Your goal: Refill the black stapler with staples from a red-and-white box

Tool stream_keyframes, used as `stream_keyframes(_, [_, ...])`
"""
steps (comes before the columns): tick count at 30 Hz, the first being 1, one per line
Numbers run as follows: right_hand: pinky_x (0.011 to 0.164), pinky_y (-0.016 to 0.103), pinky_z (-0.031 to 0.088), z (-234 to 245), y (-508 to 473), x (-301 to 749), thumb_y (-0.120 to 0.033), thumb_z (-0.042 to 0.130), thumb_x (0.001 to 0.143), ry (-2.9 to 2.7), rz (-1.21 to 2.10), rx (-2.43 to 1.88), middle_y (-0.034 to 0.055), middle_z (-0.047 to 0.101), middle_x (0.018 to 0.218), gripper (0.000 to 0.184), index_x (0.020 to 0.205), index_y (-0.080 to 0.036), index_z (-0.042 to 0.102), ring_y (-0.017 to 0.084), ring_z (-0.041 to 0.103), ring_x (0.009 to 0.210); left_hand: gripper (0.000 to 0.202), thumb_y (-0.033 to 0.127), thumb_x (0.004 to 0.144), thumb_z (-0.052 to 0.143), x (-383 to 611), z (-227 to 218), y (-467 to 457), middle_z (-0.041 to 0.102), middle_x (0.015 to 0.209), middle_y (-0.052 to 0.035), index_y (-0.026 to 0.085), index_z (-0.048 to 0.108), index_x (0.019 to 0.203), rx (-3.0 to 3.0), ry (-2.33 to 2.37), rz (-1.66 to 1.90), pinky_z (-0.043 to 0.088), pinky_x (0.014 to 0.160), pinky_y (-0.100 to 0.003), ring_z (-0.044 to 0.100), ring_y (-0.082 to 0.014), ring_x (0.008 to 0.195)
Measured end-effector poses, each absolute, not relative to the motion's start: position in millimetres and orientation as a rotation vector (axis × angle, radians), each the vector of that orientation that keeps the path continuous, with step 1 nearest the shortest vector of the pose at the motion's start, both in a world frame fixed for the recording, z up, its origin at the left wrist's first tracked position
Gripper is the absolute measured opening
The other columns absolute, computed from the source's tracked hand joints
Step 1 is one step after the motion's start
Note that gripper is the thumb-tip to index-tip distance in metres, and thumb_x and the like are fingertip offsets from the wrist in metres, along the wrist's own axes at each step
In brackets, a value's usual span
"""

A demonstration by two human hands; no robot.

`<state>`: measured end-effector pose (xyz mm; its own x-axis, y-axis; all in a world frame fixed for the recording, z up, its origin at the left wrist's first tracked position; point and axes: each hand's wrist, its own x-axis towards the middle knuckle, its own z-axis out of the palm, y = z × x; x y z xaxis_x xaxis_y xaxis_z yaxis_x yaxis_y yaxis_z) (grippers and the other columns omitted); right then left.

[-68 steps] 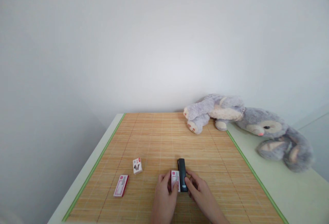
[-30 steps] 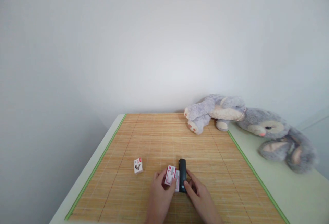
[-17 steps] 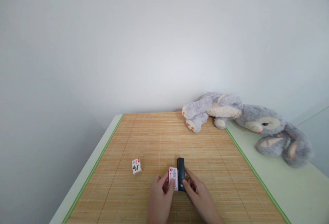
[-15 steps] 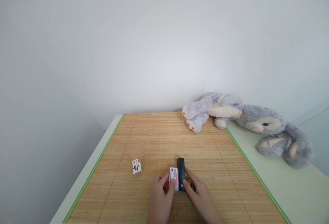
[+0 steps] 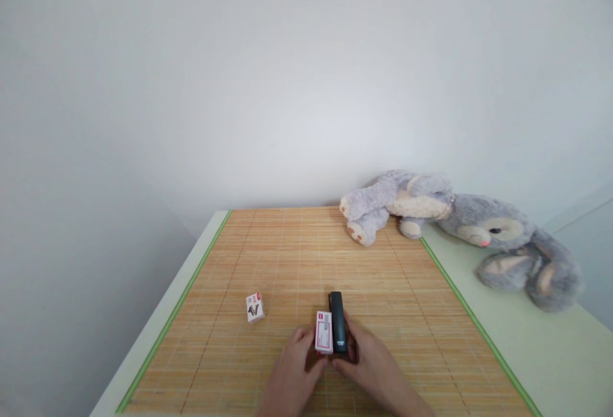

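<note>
A black stapler (image 5: 338,322) and a small white box with pink print (image 5: 324,334) lie side by side, long sides together, on the bamboo mat. My left hand (image 5: 293,369) curls around the box's left side, its thumb by the near end. On the stapler's right side are the fingers of my right hand (image 5: 376,363), with that thumb at its near end. Both hands are closed around these two things. Some fingertips are hidden beside them. To the left, a second small white and red box (image 5: 255,307) with a dark picture on it sits apart from my hands.
The bamboo mat (image 5: 287,251) with green edging covers most of the pale table (image 5: 531,340). A grey plush rabbit (image 5: 421,203) lies along the back right, partly on the mat. Behind the table stands a plain wall (image 5: 297,85).
Both thumbs have slid from the tops of the box and stapler to their near ends. The stapler and box have barely shifted, and the second box stays put.
</note>
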<state>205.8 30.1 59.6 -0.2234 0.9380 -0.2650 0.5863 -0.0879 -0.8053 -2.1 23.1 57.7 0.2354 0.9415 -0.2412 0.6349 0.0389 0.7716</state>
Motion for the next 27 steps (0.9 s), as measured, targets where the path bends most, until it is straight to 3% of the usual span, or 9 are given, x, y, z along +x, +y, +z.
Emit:
stream_keyframes(3, [0.084,0.033,0.051,64,32,200,-0.023,0.068,0.076,-1.867,1.165,-1.750,0.0066,0.077,0.107,0.080,0.153,-0.025,0.050,0.028,0.071,0.098,0.035,0.030,0.091,0.051,5,50,23,0.070,0.117,-0.0092,0.025,0.073,0.117,1.694,1.549,0.452,0.049,0.099,-0.035,0.065,-0.0262,0.109])
stream_keyframes(6, [0.089,0.035,0.051,64,32,196,-0.023,0.066,0.078,-1.885,1.120,-1.792,0.0089,0.077,0.116,0.075,0.152,-0.025,0.052,0.030,0.071,0.106,0.042,0.029,0.092,0.047,14,49,19,0.069,0.123,-0.0109,0.026,0.070,0.127,1.706,1.569,0.471,0.049,0.100,-0.036,0.066,-0.0272,0.111])
stream_keyframes(14, [0.089,0.034,0.052,58,33,195,-0.024,0.065,0.081,-1.899,1.071,-1.807,0.0104,0.077,0.117,0.063,0.144,-0.023,0.059,0.029,0.072,0.107,0.049,0.030,0.095,0.041,18,49,16,0.067,0.126,-0.0140,0.021,0.066,0.136,1.697,1.574,0.495,0.048,0.104,-0.039,0.064,-0.0282,0.118])
stream_keyframes(19, [0.092,0.034,0.052,53,34,199,-0.025,0.065,0.081,-1.893,1.070,-1.779,0.0090,0.077,0.119,0.062,0.143,-0.025,0.060,0.029,0.071,0.110,0.049,0.030,0.089,0.051,14,51,16,0.069,0.127,-0.0114,0.025,0.068,0.135,1.676,1.550,0.525,0.049,0.104,-0.037,0.065,-0.0277,0.118])
stream_keyframes(21, [0.089,0.034,0.052,49,33,201,-0.026,0.067,0.080,-1.888,1.075,-1.779,0.0085,0.077,0.118,0.072,0.150,-0.024,0.053,0.030,0.072,0.108,0.049,0.034,0.087,0.057,5,55,16,0.072,0.123,-0.0103,0.025,0.068,0.134,1.638,1.565,0.562,0.052,0.099,-0.037,0.067,-0.0271,0.110])
stream_keyframes(24, [0.086,0.033,0.052,43,31,202,-0.029,0.070,0.078,-1.879,1.056,-1.816,0.0079,0.078,0.115,0.088,0.160,-0.022,0.038,0.030,0.072,0.106,0.041,0.049,0.094,0.053,-25,62,23,0.075,0.103,-0.0072,0.024,0.073,0.120,1.526,1.751,0.744,0.054,0.083,-0.036,0.068,-0.0227,0.083])
stream_keyframes(27, [0.089,0.035,0.051,42,30,198,-0.031,0.071,0.079,-1.897,1.005,-1.865,0.0078,0.078,0.117,0.092,0.162,-0.023,0.034,0.031,0.072,0.108,0.047,0.065,0.091,0.054,-67,65,40,0.074,0.088,-0.0038,0.024,0.073,0.107,1.341,2.110,1.024,0.052,0.071,-0.034,0.065,-0.0218,0.071])
